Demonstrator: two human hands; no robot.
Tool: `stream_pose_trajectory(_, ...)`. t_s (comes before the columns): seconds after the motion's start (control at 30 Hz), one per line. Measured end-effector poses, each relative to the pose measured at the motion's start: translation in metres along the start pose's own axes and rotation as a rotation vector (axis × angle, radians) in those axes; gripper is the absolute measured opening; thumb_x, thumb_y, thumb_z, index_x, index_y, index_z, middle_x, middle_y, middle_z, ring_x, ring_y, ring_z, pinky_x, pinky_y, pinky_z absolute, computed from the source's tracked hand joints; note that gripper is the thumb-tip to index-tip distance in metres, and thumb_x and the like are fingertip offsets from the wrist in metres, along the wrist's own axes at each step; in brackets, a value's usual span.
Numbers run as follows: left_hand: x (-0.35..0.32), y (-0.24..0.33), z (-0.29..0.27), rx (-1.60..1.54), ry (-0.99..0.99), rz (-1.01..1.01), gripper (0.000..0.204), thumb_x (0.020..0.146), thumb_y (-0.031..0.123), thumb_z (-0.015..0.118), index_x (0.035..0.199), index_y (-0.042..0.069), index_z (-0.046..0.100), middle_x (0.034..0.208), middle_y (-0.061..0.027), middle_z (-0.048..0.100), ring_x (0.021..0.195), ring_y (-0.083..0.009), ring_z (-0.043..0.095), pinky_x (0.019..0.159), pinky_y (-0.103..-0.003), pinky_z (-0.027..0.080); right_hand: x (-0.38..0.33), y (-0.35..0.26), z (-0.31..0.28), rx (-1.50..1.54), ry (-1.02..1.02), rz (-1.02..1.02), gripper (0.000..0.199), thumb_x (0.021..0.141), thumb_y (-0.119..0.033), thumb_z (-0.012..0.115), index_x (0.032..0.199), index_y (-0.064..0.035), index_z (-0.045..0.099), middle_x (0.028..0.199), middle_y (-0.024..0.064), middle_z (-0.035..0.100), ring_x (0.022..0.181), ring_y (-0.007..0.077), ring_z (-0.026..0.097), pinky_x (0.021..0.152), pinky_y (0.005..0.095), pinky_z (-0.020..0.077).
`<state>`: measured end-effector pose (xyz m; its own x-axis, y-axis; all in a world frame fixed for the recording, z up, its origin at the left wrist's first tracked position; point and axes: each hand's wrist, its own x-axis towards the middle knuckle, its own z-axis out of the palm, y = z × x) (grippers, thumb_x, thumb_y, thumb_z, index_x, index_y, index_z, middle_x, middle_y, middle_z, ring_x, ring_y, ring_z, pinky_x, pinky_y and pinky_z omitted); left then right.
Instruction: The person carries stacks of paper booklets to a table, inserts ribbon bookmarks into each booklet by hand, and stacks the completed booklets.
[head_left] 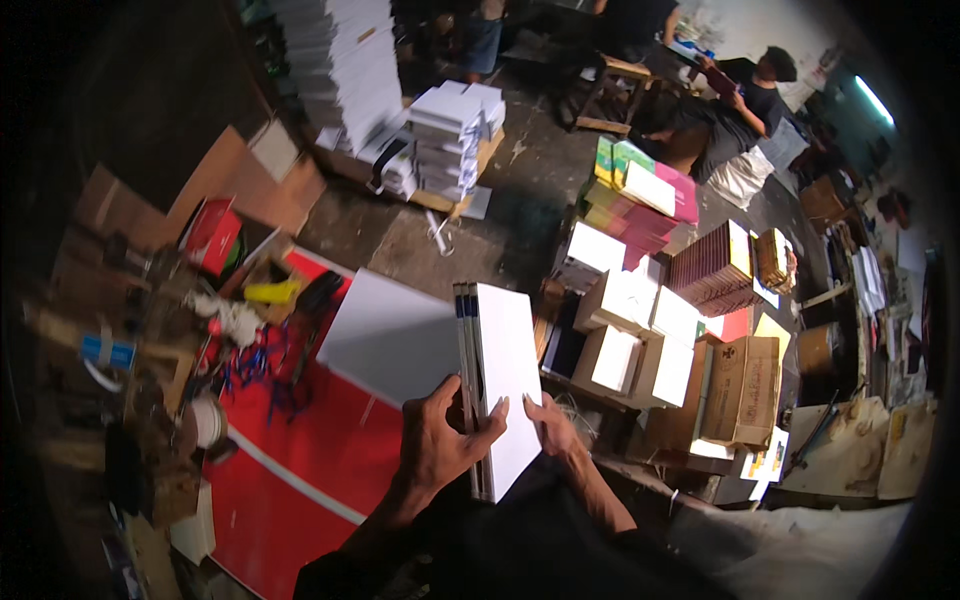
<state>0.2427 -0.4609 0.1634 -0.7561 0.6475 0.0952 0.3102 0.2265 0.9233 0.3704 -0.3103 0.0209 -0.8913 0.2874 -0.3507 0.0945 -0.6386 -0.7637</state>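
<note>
A small stack of thin white booklets (512,360) with dark tape at the spine corners stands tilted upright before my body. Around its spine side curls my left hand (440,440), the thumb lying on the white front face. At the opposite edge my right hand (556,425) grips the booklets, thumb on the front near the border; its other fingers are hidden behind. Beyond them, a large white sheet (385,325) rests on the red-topped table (320,450).
Stacks of white book blocks (610,360), maroon books (712,268) and a cardboard box (742,390) stand at right. Ribbons (265,365), a yellow object (270,291) and a tape roll (205,423) lie at left. Tall paper stacks (345,70) rise behind. A person (740,110) sits far right.
</note>
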Motion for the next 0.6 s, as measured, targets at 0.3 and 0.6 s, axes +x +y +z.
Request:
stream_pose_trajectory(0.3,0.116,-0.046,0.149,-0.008,-0.200,-0.085,0.045,0.086,0.030,0.073,0.109,-0.005,0.058,0.095,-0.0176,0.067,0.084,-0.0224,0.067,0.072,-0.034,0.055,0.008,-0.174,-0.084,-0.201,0.480,0.112,0.058,0.088,-0.024,0.070,0.122,0.0183,0.050,0.108,0.0245,0.065,0.099,0.0293,0.064,0.088,0.0377,0.0498)
stream_pose_trajectory(0.6,0.225,-0.118,0.206,-0.300,0.063,-0.453,0.039,0.081,0.030,0.078,0.105,0.001,0.064,0.091,-0.0061,0.067,0.082,-0.0144,0.063,0.072,-0.029,0.050,-0.005,-0.323,-0.096,-0.827,0.053,0.162,0.095,0.052,-0.019,0.096,0.133,-0.0014,0.049,0.126,0.0161,0.059,0.121,0.0260,0.054,0.103,0.0389,0.0431)
